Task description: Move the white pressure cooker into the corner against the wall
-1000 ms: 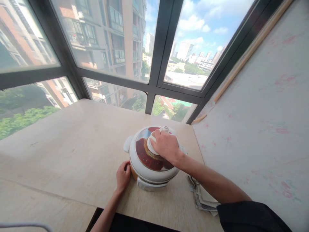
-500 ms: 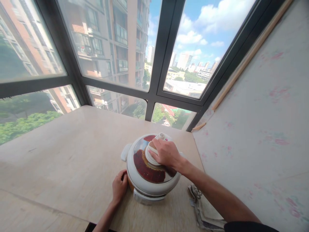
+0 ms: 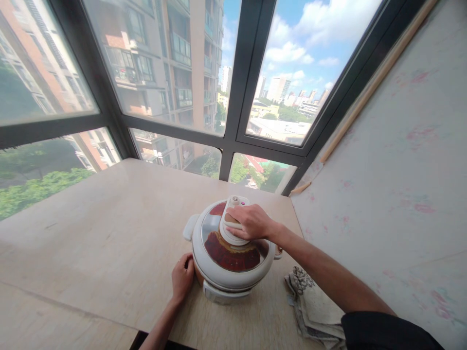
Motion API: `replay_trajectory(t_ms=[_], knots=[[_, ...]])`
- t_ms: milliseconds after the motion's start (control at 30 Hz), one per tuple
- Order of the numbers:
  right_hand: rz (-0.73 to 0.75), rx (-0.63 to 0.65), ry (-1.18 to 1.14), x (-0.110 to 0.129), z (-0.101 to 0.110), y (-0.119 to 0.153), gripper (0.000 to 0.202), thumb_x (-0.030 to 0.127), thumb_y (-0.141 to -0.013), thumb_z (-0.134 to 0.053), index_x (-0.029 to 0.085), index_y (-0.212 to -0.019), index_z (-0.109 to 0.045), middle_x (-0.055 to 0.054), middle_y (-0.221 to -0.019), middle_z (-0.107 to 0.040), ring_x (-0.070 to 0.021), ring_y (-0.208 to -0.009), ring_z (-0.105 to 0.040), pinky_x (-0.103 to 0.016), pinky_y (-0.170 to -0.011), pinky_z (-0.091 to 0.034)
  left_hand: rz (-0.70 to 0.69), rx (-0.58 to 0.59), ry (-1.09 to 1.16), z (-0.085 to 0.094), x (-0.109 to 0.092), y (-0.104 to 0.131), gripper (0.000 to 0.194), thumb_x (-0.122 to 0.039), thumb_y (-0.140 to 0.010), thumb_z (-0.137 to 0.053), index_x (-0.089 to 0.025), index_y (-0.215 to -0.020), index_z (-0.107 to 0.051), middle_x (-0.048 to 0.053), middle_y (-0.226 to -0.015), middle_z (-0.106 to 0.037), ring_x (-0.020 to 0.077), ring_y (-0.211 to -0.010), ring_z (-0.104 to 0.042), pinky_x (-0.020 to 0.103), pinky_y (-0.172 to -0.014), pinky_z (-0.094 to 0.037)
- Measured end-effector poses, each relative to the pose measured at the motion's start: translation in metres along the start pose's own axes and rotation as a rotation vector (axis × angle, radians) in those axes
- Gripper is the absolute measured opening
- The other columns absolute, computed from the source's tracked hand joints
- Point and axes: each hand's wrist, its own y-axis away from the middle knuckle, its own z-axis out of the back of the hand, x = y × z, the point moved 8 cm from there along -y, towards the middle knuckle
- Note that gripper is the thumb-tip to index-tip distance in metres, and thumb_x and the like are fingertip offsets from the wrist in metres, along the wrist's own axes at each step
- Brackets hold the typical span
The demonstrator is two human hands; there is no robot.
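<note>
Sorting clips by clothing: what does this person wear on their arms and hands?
Both forearms are bare. The right arm has a dark sleeve pushed up near the elbow. The left hand has a thin ring on one finger. No gloves or watch show.

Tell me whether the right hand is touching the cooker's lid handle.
Touching. The head view shows the right hand gripping the lid handle of the cooker, fingers wrapped over it.

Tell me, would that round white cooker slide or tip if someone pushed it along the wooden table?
The cooker looks squat and wide, so it would probably slide rather than tip. The table is smooth, so it may skid; the left hand braces its side while the right hand grips the lid handle. It is likely heavy for its size.
</note>
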Motion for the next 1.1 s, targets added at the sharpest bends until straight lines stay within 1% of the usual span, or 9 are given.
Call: replay_trajectory(t_ms=[200,467,600,700,767,833,967,1033,1100], knots=[[-0.067,0.118,-0.004,-0.003,0.003,-0.002,0.037,0.053,-0.097,-0.052,0.018,-0.105,-0.062,-0.01,-0.097,-0.073,-0.0214,-0.079,-0.063,-0.03,-0.062,-0.032,-0.008,0.004,-0.009,-0.002,0.005,0.0,0.034,-0.041,-0.086,-0.045,-0.019,-0.091,-0.071,0.007,-0.09,-0.076,0.0244,-0.083,-0.069,0.033,-0.076,-0.051],[-0.169,0.149,-0.13,-0.007,0.012,0.002,0.043,0.055,-0.093,-0.061,0.02,-0.117,-0.063,-0.011,-0.111,-0.072,-0.0265,-0.096,-0.067,-0.033,-0.076,-0.045,-0.03,-0.001,-0.022,-0.001,0.001,-0.001,0.033,-0.04,-0.084,-0.045,-0.02,-0.089,-0.071,0.007,-0.089,-0.076,0.0243,-0.083,-0.07,0.034,-0.077,-0.052],[-0.172,0.084,-0.324,-0.01,0.02,0.02,0.051,0.052,-0.093,-0.064,0.017,-0.129,-0.058,-0.014,-0.123,-0.068,-0.0284,-0.11,-0.063,-0.039,-0.092,-0.049,-0.038,0.012,-0.012,-0.001,0.0,0.0,0.033,-0.04,-0.084,-0.045,-0.02,-0.09,-0.071,0.008,-0.091,-0.077,0.0249,-0.086,-0.07,0.035,-0.079,-0.052],[-0.151,-0.063,-0.475,-0.01,0.023,0.044,0.053,0.05,-0.095,-0.062,0.018,-0.136,-0.054,-0.016,-0.132,-0.063,-0.0285,-0.123,-0.058,-0.044,-0.104,-0.047,-0.047,0.021,0.004,-0.001,0.0,0.002,0.034,-0.041,-0.084,-0.045,-0.02,-0.09,-0.071,0.009,-0.094,-0.077,0.0261,-0.088,-0.071,0.036,-0.081,-0.053],[-0.191,-0.204,-0.539,-0.015,0.021,0.069,0.052,0.048,-0.096,-0.061,0.019,-0.138,-0.052,-0.016,-0.136,-0.06,-0.0281,-0.127,-0.056,-0.046,-0.107,-0.046,-0.049,0.02,0.008,0.0,0.0,0.002,0.034,-0.042,-0.083,-0.046,-0.02,-0.089,-0.071,0.009,-0.094,-0.077,0.0268,-0.089,-0.071,0.037,-0.081,-0.054],[-0.325,-0.364,-0.564,-0.03,0.012,0.103,0.047,0.045,-0.097,-0.06,0.02,-0.136,-0.054,-0.015,-0.132,-0.063,-0.0266,-0.119,-0.062,-0.044,-0.101,-0.051,-0.05,0.017,0.01,0.0,0.0,0.001,0.034,-0.042,-0.083,-0.046,-0.02,-0.09,-0.071,0.01,-0.094,-0.077,0.0269,-0.089,-0.071,0.038,-0.082,-0.054],[-0.789,-0.637,-0.434,-0.075,-0.026,0.208,0.043,0.051,-0.097,-0.053,0.02,-0.126,-0.058,-0.014,-0.12,-0.067,-0.0262,-0.108,-0.066,-0.046,-0.096,-0.054,-0.055,0.028,0.011,-0.001,0.0,0.001,0.035,-0.042,-0.084,-0.045,-0.02,-0.09,-0.071,0.01,-0.094,-0.077,0.0269,-0.089,-0.071,0.038,-0.082,-0.053],[-1.041,-0.619,-0.318,-0.091,-0.059,0.268,0.059,0.062,-0.094,-0.047,0.015,-0.127,-0.058,-0.02,-0.124,-0.065,-0.0303,-0.113,-0.064,-0.049,-0.099,-0.052,-0.057,0.038,0.006,-0.001,0.001,0.001,0.035,-0.042,-0.084,-0.044,-0.019,-0.09,-0.07,0.01,-0.094,-0.077,0.0269,-0.089,-0.071,0.038,-0.082,-0.053],[-1.286,-0.413,-0.19,-0.095,-0.101,0.323,0.079,0.07,-0.085,-0.049,0.005,-0.13,-0.056,-0.03,-0.132,-0.059,-0.0393,-0.127,-0.056,-0.055,-0.107,-0.045,-0.056,0.043,-0.002,-0.002,0.002,0.001,0.035,-0.041,-0.084,-0.045,-0.019,-0.091,-0.07,0.01,-0.093,-0.076,0.0268,-0.088,-0.07,0.038,-0.081,-0.053]])
